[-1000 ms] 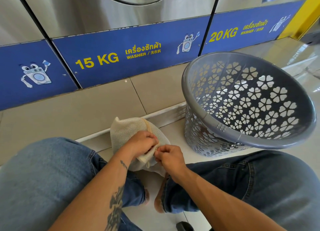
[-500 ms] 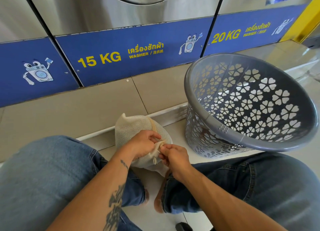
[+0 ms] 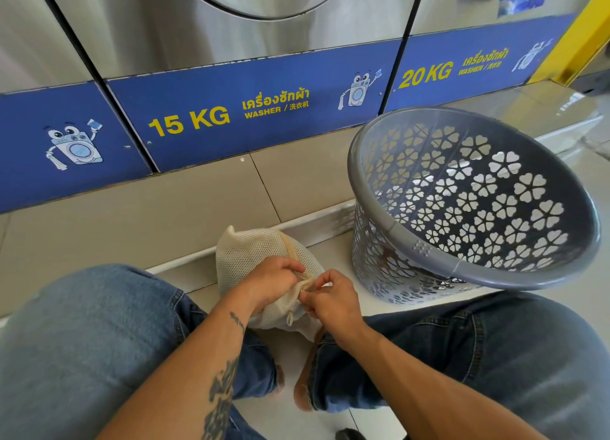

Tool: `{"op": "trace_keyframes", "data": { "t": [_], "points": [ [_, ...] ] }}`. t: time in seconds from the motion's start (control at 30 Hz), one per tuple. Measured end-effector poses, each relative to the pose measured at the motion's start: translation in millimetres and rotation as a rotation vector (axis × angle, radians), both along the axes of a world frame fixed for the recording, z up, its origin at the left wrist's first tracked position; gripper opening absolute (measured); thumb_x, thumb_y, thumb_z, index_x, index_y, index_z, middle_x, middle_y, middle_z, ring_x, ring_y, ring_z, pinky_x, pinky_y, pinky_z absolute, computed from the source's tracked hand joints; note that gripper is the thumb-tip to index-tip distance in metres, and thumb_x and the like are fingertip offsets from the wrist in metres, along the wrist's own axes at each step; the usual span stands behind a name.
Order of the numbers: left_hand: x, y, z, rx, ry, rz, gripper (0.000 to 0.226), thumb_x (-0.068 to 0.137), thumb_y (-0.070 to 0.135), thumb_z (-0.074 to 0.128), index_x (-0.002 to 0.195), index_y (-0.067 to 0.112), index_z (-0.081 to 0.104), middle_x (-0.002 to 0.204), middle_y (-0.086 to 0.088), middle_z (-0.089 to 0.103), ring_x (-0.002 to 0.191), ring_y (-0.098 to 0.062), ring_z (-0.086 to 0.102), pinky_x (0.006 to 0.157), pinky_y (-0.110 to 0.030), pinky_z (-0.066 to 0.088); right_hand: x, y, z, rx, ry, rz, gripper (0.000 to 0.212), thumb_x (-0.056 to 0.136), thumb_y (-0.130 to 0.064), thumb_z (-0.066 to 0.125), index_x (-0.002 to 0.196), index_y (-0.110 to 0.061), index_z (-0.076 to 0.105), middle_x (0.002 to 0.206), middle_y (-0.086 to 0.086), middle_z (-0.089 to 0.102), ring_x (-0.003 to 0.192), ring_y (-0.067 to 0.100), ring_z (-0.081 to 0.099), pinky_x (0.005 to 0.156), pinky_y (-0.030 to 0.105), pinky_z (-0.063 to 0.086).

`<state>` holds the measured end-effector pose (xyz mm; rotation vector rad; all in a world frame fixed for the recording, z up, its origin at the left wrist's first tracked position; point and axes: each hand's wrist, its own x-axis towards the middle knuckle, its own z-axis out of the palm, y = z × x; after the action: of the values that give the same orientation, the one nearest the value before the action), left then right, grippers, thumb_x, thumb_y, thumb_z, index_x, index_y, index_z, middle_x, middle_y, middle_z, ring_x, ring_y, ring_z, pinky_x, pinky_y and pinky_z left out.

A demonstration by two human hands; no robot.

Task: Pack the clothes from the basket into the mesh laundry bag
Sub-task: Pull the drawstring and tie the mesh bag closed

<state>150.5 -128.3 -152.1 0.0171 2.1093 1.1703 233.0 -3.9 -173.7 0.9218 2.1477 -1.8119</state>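
Observation:
A cream mesh laundry bag (image 3: 251, 251), bulging and full, rests on the floor between my knees. My left hand (image 3: 270, 283) grips the gathered mouth of the bag from the left. My right hand (image 3: 330, 299) pinches the same bunched fabric and its drawstring from the right, fingertips nearly touching the left hand. A short cord end dangles below the hands. The grey plastic basket (image 3: 389, 231) with flower-shaped holes stands tilted to the right of the bag; I see no clothes inside it.
Steel washers with blue "15 KG" (image 3: 188, 122) and "20 KG" (image 3: 425, 75) panels stand ahead on a beige tiled plinth (image 3: 132, 215). My jeans-clad knees flank the bag. A yellow post (image 3: 584, 43) is at the far right.
Both hands have stayed at the bag's mouth, working the bunched fabric and cord. The right hand's fingers have shifted slightly upward. The view has drifted a little; the basket is unmoved.

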Motion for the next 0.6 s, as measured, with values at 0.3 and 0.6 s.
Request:
{"op": "trace_keyframes", "data": {
  "t": [0.3,0.6],
  "points": [
    [1,-7,-9,-0.038,-0.002,0.002,0.030,0.096,0.009,0.045,0.103,0.028,0.067,0.092,-0.003,0.071,0.084,-0.017,0.066,0.084,-0.036,0.056,9,-15,5,0.153,0.050,0.170,0.019,0.075,-0.005,0.077,0.076,-0.020,0.065,0.071,-0.001,0.072,0.069,0.011,0.069,0.072,0.034,0.062],
    [-1,-6,-3,-0.076,0.003,-0.032,0.016,0.086,0.027,0.068,0.077,0.021,0.080,0.078,0.003,0.077,0.084,-0.016,0.072,0.085,-0.038,0.057,9,-20,0,0.239,0.075,0.183,0.022,0.078,-0.009,0.074,0.073,-0.025,0.060,0.068,-0.009,0.065,0.068,0.006,0.061,0.068,0.025,0.053]
  ]
}}
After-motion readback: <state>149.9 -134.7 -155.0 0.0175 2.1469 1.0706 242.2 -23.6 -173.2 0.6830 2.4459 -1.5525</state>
